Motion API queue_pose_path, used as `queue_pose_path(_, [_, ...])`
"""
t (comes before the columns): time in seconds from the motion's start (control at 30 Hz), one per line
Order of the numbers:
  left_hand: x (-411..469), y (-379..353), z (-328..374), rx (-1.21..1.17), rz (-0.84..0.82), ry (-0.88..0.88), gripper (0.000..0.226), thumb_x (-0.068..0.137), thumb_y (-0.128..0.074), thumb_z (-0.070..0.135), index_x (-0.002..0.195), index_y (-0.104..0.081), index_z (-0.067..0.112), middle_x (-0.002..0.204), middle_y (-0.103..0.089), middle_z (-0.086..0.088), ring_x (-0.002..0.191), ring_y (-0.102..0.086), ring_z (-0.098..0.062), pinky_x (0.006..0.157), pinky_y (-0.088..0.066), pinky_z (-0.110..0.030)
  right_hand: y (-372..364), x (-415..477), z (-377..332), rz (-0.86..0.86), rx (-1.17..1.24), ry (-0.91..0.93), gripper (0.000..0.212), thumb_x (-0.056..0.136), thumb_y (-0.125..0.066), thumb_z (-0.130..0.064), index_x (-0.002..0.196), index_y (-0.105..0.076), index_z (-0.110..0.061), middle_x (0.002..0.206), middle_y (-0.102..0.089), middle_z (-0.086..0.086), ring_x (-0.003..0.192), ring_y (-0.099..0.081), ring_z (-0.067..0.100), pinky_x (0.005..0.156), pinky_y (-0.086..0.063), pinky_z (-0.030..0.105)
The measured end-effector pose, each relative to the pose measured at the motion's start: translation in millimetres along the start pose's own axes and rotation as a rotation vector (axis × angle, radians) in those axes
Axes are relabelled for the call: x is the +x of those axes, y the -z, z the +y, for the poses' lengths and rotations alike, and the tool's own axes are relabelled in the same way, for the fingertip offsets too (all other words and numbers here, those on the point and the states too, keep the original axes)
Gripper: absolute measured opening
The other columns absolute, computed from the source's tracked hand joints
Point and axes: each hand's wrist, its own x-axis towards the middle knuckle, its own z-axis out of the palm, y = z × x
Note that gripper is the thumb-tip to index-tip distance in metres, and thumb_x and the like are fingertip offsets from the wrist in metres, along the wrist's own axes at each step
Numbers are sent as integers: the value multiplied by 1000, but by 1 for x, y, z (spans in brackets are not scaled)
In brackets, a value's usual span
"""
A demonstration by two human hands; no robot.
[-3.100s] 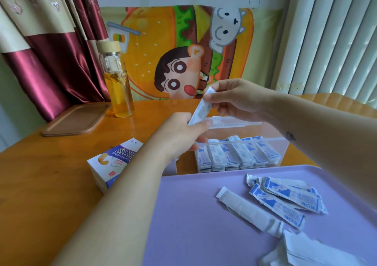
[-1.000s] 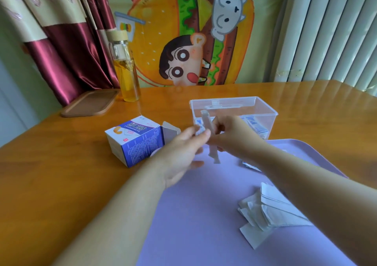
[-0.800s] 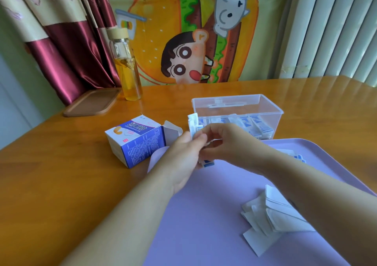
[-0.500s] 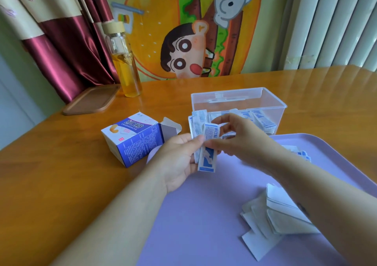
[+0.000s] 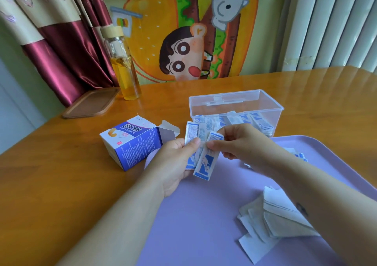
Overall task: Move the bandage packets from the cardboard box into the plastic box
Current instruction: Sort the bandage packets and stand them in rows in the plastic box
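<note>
My left hand (image 5: 173, 161) holds a small fan of white-and-blue bandage packets (image 5: 193, 135) upright above the near-left part of the purple tray (image 5: 200, 225). My right hand (image 5: 240, 143) pinches the top of one more packet (image 5: 206, 159) of that fan, which hangs lowest. The blue-and-white cardboard box (image 5: 130, 141) lies on its side on the table left of my hands, its end flap open toward them. Behind my hands stands the clear plastic box (image 5: 236, 106), lid off, with several packets standing in a row inside. A few loose packets (image 5: 299, 156) lie on the tray behind my right forearm.
A pile of white paper wrappers (image 5: 269, 225) lies on the tray's near right. A glass bottle of yellow liquid (image 5: 124, 70) and a brown wooden tray (image 5: 91, 102) stand at the table's far left. A curtain, a cartoon cloth and white blinds back the table.
Both hands came down from above the plastic box to just over the tray. My left hand went from one packet to a fan of several, and my right hand now pinches one of them.
</note>
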Motion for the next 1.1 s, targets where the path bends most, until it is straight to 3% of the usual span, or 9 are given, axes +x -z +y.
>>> queue_pose_path(0.1, [-1,3,7,-61,23,2,18,97,-48,25,92,-66,22,85,-74,1,76,-72,-12,67,-59,-35,3,2,4,-4,44,-32,17,82,-70,-26,70,-67,-16,60,-58,3,56,-44,15,56,-35,27])
queue_pose_path(0.23, [-7,2,7,10,-182,64,16,90,-57,22,106,-63,20,93,-74,-2,83,-71,-15,70,-59,-32,0,4,7,-38,157,-52,17,83,-69,-22,83,-68,-5,67,-56,9,54,-43,13,55,-35,24])
queue_pose_path(0.33, [-9,-3,1,145,-205,38,9,87,-63,20,96,-63,21,77,-73,5,69,-70,-8,62,-57,-21,-3,3,5,-60,169,-48,13,83,-69,-19,75,-63,-11,58,-51,1,46,-41,9,50,-32,20])
queue_pose_path(0.4, [-8,-3,0,235,-171,9,3,88,-62,21,91,-63,22,70,-72,7,64,-68,-4,57,-53,-17,-2,3,4,-40,192,-46,24,82,-69,-25,68,-53,-16,53,-44,-5,45,-37,8,45,-29,17])
queue_pose_path(0.53, [-6,-2,2,283,-181,6,10,91,-58,24,94,-65,17,66,-70,9,57,-63,-1,53,-48,-14,4,6,4,78,264,7,22,83,-68,-26,73,-55,-11,54,-44,-1,44,-35,7,45,-28,18])
queue_pose_path(0.67, [-9,1,7,269,-157,-6,16,95,-51,23,94,-65,16,64,-69,9,53,-59,-1,52,-48,-14,14,11,3,261,425,88,11,87,-63,-16,77,-65,-12,72,-54,7,46,-34,8,49,-29,21])
queue_pose_path(0.8, [-6,9,18,62,-10,-69,21,100,-42,16,98,-62,15,63,-69,6,52,-62,-3,54,-52,-17,33,12,7,403,320,96,6,87,-63,-13,84,-66,-17,62,-57,-5,52,-36,12,54,-31,26])
queue_pose_path(0.97, [-5,15,25,-392,62,38,22,98,-42,10,106,-62,15,75,-64,-5,62,-61,-11,52,-56,-24,22,3,5,29,-139,13,11,80,-71,-23,89,-66,-20,63,-62,-9,51,-41,10,50,-34,21])
queue_pose_path(1.1, [-3,15,22,-516,21,165,16,95,-47,14,105,-61,15,69,-50,-3,59,-46,-9,44,-48,-18,13,-6,0,-157,-338,22,12,79,-73,-26,87,-65,-22,50,-55,-18,45,-42,2,48,-32,15])
